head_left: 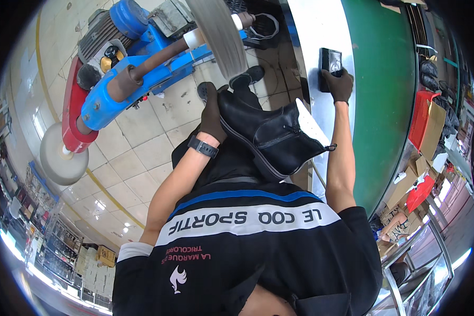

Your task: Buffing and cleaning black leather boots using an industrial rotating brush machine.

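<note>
My left hand point(213, 117), in a dark brown glove, is closed round the toe end of a black leather ankle boot point(268, 129). The boot lies on its side above my lap, its sole toward me and its shaft pointing right. White paper shows behind the shaft opening, and a pull loop sticks out at its end. On the metal ledge to the right, my gloved right hand point(339, 85) grips the near side of a small black rectangular box point(324, 66) with a glossy top. Its fingertips are partly hidden against the box.
A blue machine point(108, 97) at upper left carries a grey buffing wheel point(218, 39), streaked as if turning, close beyond the boot's toe. A second pale wheel point(63, 152) is at its left end. A green belt point(382, 100) runs beside the metal ledge point(326, 23). Cartons point(405, 181) stand at right.
</note>
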The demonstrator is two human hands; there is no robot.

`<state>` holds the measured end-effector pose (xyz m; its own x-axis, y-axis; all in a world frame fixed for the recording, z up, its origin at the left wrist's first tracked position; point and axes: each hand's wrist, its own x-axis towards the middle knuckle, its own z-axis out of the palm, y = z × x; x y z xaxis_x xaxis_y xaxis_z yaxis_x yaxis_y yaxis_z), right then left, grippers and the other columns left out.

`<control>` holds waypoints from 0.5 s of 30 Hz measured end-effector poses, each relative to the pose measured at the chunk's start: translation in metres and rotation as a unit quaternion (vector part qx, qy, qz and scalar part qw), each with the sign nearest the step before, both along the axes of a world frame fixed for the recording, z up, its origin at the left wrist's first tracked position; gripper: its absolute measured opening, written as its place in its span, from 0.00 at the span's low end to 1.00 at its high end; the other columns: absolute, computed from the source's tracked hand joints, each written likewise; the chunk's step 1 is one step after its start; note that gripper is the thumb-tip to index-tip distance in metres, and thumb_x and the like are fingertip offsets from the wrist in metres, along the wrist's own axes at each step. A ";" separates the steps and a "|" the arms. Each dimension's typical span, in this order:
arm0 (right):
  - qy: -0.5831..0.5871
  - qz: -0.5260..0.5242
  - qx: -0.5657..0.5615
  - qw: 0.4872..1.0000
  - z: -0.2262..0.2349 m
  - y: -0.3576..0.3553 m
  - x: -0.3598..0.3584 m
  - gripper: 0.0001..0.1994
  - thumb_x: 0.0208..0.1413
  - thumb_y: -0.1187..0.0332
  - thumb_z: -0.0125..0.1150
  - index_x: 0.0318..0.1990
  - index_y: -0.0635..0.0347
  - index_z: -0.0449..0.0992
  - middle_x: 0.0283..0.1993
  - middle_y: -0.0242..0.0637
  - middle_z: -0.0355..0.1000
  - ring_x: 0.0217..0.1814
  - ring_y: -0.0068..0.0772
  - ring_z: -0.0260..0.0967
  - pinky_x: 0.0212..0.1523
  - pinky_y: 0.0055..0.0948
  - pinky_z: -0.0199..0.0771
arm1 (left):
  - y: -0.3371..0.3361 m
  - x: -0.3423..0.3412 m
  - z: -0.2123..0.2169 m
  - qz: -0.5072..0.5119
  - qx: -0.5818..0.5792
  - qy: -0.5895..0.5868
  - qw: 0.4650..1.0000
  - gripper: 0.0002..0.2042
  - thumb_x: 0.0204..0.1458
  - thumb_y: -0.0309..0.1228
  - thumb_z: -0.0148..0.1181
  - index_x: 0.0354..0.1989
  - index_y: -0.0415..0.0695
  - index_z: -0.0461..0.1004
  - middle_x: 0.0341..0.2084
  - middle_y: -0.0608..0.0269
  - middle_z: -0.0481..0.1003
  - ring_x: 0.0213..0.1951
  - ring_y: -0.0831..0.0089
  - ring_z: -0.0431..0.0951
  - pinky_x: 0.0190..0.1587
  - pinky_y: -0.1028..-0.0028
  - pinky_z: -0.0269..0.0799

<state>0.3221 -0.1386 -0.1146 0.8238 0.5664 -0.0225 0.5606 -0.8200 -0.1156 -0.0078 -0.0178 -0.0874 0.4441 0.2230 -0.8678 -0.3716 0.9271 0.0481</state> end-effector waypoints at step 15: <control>0.719 -0.301 0.227 0.583 0.131 -0.039 -0.211 0.25 0.36 0.72 0.68 0.48 0.64 0.72 0.46 0.39 0.71 0.51 0.33 0.66 0.57 0.30 0.62 | 0.033 0.030 -0.020 -0.019 0.056 -0.026 0.998 0.26 0.59 0.51 0.37 0.50 0.40 0.66 0.38 0.56 0.74 0.40 0.67 0.74 0.44 0.71 0.72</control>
